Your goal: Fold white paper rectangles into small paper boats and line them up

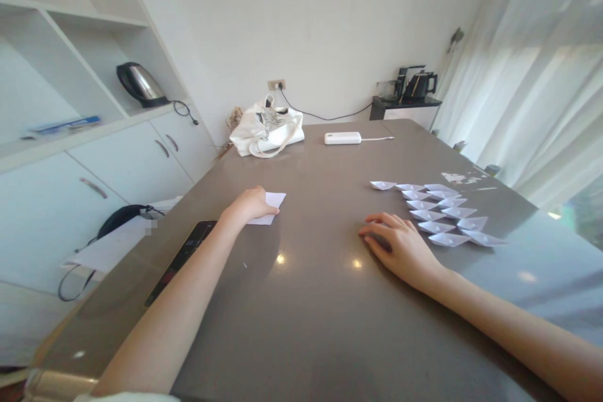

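My left hand (253, 205) is on white paper (277, 200) at the left middle of the table. Its thumb lies across the paper and the other fingers curl at the far side, partly hidden. Whether this is one sheet or a small stack I cannot tell. My right hand (393, 240) rests on the tabletop with nothing in it, its fingers bent and a gap between thumb and forefinger. Just beyond and to the right of that hand, several folded white paper boats (431, 213) stand in slanting rows. One paper boat (383, 185) sits at their far left end.
A phone (181, 257) lies partly beneath my left forearm. Toward the back of the grey table (311, 326) are a white handbag (268, 129) and a white power bank (343, 138) with a short cable. Paper scraps (455, 178) lie near the right edge, by the curtain (527, 88).
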Demonstrator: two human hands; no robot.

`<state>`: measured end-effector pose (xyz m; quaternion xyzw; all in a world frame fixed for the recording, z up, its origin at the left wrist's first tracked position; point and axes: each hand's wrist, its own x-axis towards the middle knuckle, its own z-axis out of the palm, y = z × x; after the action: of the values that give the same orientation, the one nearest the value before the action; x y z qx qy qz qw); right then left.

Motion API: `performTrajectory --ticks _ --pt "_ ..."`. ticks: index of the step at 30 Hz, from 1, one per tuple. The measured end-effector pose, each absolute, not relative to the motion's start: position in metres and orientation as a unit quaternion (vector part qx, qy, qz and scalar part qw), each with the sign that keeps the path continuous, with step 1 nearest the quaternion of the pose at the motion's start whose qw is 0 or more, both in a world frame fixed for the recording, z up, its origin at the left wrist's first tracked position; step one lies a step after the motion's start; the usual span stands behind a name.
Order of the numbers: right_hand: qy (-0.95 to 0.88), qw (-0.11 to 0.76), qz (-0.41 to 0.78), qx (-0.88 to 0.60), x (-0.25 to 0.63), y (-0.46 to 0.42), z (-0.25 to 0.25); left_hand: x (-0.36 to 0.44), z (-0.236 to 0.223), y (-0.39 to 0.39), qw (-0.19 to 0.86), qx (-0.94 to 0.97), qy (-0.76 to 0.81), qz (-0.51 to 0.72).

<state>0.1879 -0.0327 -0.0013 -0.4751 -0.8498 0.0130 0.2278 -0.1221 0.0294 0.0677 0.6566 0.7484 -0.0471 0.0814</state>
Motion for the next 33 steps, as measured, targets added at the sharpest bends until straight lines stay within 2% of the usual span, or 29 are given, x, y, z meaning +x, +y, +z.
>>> performTrajectory --ticks 33 --pt "-0.851 0.219 0.031 -0.476 0.188 -0.035 0.0 -0.138 0.066 0.036 0.097 0.645 0.757 -0.038"
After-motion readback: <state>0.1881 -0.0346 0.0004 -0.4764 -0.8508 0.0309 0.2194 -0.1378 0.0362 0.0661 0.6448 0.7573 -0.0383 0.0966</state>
